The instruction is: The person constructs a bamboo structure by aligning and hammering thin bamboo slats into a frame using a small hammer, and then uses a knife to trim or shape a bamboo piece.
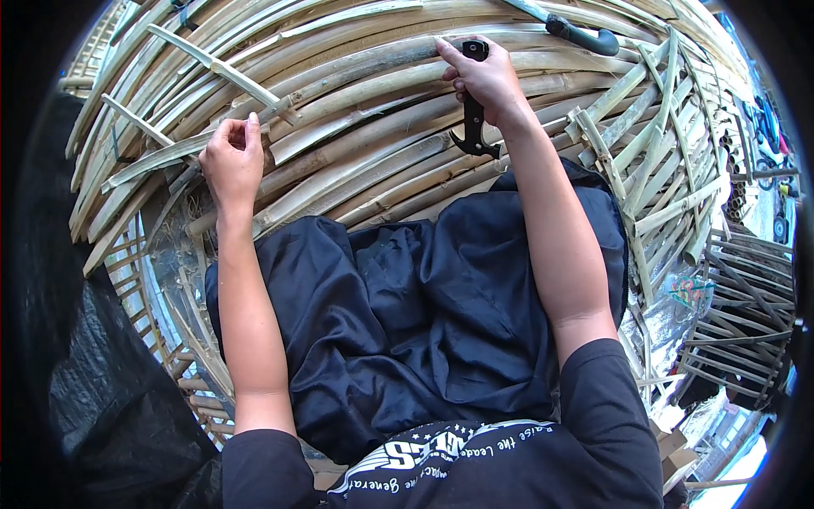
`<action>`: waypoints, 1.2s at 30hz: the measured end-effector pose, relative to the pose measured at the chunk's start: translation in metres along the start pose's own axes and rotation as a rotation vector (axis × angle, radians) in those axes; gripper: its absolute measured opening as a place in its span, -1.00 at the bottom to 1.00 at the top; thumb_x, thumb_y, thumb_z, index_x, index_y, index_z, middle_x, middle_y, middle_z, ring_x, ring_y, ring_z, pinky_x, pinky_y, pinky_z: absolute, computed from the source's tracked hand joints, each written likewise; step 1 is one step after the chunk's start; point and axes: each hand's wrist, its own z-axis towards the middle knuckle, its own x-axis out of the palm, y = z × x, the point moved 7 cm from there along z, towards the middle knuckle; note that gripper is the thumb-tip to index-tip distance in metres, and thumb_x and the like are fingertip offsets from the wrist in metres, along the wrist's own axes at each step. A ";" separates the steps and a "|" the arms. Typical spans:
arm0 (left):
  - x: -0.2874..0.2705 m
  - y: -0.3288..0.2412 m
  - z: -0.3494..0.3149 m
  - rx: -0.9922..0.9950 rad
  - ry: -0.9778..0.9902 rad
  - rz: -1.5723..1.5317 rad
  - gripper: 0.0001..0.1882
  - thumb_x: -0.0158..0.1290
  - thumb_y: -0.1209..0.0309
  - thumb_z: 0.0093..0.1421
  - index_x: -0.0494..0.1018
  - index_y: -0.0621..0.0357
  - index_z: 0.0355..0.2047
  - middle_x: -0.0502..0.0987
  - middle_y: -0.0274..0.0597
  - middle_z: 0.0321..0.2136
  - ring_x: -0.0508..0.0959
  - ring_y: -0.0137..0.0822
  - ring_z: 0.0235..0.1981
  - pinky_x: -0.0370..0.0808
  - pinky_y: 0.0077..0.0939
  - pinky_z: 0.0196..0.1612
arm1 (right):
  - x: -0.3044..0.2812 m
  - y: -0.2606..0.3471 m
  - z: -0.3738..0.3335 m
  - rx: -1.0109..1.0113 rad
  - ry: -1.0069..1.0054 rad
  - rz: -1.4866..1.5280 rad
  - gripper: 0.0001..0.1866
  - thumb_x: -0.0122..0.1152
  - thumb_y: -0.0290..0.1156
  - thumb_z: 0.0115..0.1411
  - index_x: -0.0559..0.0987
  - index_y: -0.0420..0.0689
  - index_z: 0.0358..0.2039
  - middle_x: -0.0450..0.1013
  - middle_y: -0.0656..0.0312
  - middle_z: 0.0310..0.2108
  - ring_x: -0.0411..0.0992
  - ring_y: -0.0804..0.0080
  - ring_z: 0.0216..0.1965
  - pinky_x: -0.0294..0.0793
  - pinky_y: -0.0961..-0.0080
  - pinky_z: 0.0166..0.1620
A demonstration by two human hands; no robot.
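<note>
My left hand (pixel 233 161) is raised over the bamboo, its fingers curled in toward the upright thumb. A split bamboo strip (pixel 161 161) passes right behind it; whether the fingers grip that strip, I cannot tell. Further right, my right hand (pixel 485 76) closes around a black tool (pixel 473 114) with a riveted handle and a hooked lower end. The right thumb stretches left, close to the end of a greyish bamboo strip (pixel 365 72). Below both hands, many long split bamboo slats (pixel 356 140) lie side by side in front of my lap.
Dark cloth (pixel 381 297) covers my lap. At top right lies a tool with a dark curved handle (pixel 585 36). Crossed bamboo strips (pixel 661 136) pile up on the right, beyond them a slatted bamboo frame (pixel 738 314). Black sheeting (pixel 93 339) hangs at the left.
</note>
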 end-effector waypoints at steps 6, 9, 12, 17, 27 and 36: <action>0.001 0.003 0.000 -0.033 0.008 -0.021 -0.67 0.23 0.21 0.28 0.59 0.27 -0.46 0.62 -0.09 -0.61 0.64 -0.24 -0.58 0.53 -0.36 -0.39 | -0.001 -0.001 0.002 -0.007 0.017 0.069 -0.67 0.39 -0.16 0.28 0.57 -0.16 -0.17 0.55 0.17 -0.51 0.39 0.65 -0.62 0.39 0.62 -0.59; 0.002 0.003 0.000 -0.059 0.023 -0.041 -0.67 0.23 0.21 0.28 0.59 0.27 -0.46 0.62 -0.09 -0.61 0.64 -0.24 -0.58 0.53 -0.37 -0.39 | -0.001 -0.003 0.003 0.019 0.022 0.088 -0.65 0.40 -0.15 0.28 0.57 -0.15 -0.16 0.55 0.17 -0.49 0.38 0.65 -0.60 0.40 0.62 -0.57; 0.003 0.004 0.001 -0.069 0.029 -0.051 -0.67 0.23 0.22 0.28 0.59 0.27 -0.46 0.62 -0.09 -0.61 0.64 -0.26 -0.58 0.53 -0.37 -0.39 | -0.002 -0.003 0.002 0.029 0.017 0.077 -0.64 0.40 -0.14 0.27 0.57 -0.15 -0.15 0.54 0.19 -0.49 0.37 0.66 -0.59 0.41 0.61 -0.56; 0.004 0.009 0.001 -0.081 0.028 -0.056 -0.67 0.23 0.21 0.27 0.59 0.26 -0.46 0.62 -0.10 -0.61 0.64 -0.27 -0.58 0.53 -0.38 -0.39 | -0.004 -0.004 0.001 0.042 0.021 0.105 -0.65 0.40 -0.13 0.28 0.56 -0.15 -0.18 0.52 0.21 -0.49 0.35 0.68 -0.60 0.41 0.61 -0.55; -0.002 0.012 0.004 -0.075 -0.031 -0.090 -0.68 0.23 0.23 0.27 0.58 0.24 -0.48 0.62 -0.11 -0.62 0.63 -0.27 -0.59 0.53 -0.38 -0.40 | -0.041 0.014 -0.013 0.078 -0.042 0.260 -0.65 0.41 -0.16 0.28 0.52 -0.14 -0.17 0.45 0.30 -0.50 0.31 0.73 -0.63 0.36 0.66 -0.56; -0.012 0.013 -0.002 -0.048 -0.078 -0.154 -0.70 0.22 0.26 0.28 0.57 0.24 -0.49 0.58 -0.14 -0.66 0.57 -0.32 -0.65 0.47 -0.40 -0.47 | -0.067 0.039 -0.035 -0.028 -0.095 0.284 -0.64 0.41 -0.17 0.28 0.51 -0.15 -0.13 0.44 0.30 -0.51 0.28 0.73 -0.64 0.35 0.65 -0.57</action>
